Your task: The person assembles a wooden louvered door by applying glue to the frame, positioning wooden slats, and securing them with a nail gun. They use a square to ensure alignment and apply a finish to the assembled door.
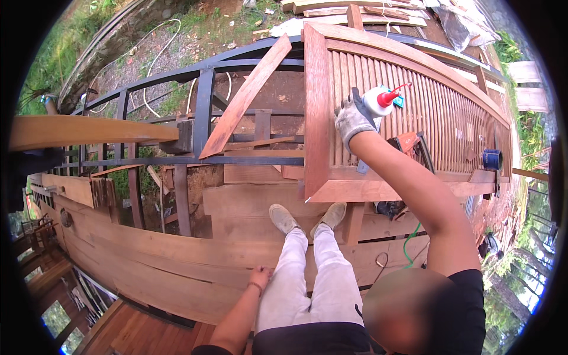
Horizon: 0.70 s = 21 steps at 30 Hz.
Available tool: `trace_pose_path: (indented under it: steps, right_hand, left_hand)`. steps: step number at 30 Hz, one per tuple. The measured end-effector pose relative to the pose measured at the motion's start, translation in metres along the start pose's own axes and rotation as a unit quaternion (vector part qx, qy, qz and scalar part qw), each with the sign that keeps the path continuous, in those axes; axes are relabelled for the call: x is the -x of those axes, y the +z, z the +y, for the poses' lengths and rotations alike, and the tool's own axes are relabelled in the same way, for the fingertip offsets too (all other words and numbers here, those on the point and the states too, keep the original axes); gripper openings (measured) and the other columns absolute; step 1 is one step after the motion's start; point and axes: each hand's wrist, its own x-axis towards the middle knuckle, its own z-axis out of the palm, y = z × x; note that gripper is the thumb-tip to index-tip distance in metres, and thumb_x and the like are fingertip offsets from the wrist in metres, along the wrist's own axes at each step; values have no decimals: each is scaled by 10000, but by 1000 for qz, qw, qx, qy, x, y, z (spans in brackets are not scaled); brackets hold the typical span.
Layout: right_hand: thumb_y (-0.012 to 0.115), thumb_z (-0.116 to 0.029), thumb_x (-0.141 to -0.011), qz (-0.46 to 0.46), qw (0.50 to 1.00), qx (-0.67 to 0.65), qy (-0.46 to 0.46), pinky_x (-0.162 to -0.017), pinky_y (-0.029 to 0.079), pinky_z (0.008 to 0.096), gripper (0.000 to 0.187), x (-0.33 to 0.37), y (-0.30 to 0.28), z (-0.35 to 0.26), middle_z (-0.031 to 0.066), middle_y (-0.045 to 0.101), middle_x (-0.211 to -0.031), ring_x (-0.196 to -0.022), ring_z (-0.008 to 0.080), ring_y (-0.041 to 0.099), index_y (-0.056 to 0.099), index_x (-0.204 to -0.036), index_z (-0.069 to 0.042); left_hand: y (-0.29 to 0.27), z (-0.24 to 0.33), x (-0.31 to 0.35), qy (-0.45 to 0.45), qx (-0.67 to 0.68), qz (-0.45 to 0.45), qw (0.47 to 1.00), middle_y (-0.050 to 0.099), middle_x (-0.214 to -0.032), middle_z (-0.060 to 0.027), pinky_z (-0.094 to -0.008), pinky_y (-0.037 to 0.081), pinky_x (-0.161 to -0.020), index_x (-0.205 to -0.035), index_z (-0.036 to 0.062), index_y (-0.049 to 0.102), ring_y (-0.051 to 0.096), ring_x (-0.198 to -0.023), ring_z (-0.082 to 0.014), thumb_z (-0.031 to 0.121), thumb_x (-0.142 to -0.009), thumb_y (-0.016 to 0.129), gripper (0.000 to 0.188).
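Outdoor build site, timber planks underfoot; gloved right hand point(352, 118) wrapped around white glue bottle point(378, 100), red nozzle aimed right over slatted panel point(414, 106); bare left hand point(260, 277) far back, fingers loosely curled on plank point(177, 260), bracing

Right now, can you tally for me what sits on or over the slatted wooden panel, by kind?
Glue bottles, white with red cap, held in the gloved right hand: 1
Orange tools: 1
Dark blue cans: 1
Total: 3
The bare left hand rests on the trouser leg, holding nothing.
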Motion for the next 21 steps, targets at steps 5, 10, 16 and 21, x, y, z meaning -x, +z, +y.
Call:
trace_pose_path:
  steps: [5, 10, 16, 21]
  right_hand:
    - [596, -369, -890, 218, 910, -353, 22, -1183, 155, 536, 620, 72, 23, -72, 154, 490, -1406, -1370, 341, 370, 461, -1404, -49]
    - [605, -494, -863, 138, 847, -506, 90, -1200, 40, 562, 884, 127, 54, -184, 187, 201, -1590, -1488, 383, 100, 249, -1520, -21]
    - [580, -481, -877, 149, 836, -525, 49, -1193, 24, 583, 800, 133, 51, -217, 191, 230, -1583, -1486, 377, 119, 337, -1489, -28]
    - [565, -501, -885, 159, 838, -522, 13, -1193, 54, 582, 757, 137, 49, -219, 179, 283, -1563, -1474, 380, 172, 386, -1472, -57]
  left_hand:
    - [-8, -7, -5, 6, -15, 13, 1000, 698, -906, -98, -283, 529, -731, -1000, -5, 628, 659, -827, -156, 169, -928, 565, 199]
    - [-10, 2, -19, 27, -3, 2, 1000, 689, -910, -83, -274, 518, -715, -1010, 10, 613, 641, -811, -144, 188, -949, 567, 194]
    - [-14, 19, -14, 22, -60, -13, 998, 687, -938, -79, -274, 516, -712, -1051, 32, 594, 642, -831, -144, 193, -967, 546, 188]
    - [-12, 29, -18, 38, -96, -21, 994, 691, -947, -84, -281, 519, -717, -1036, 37, 593, 643, -833, -147, 205, -974, 544, 186]
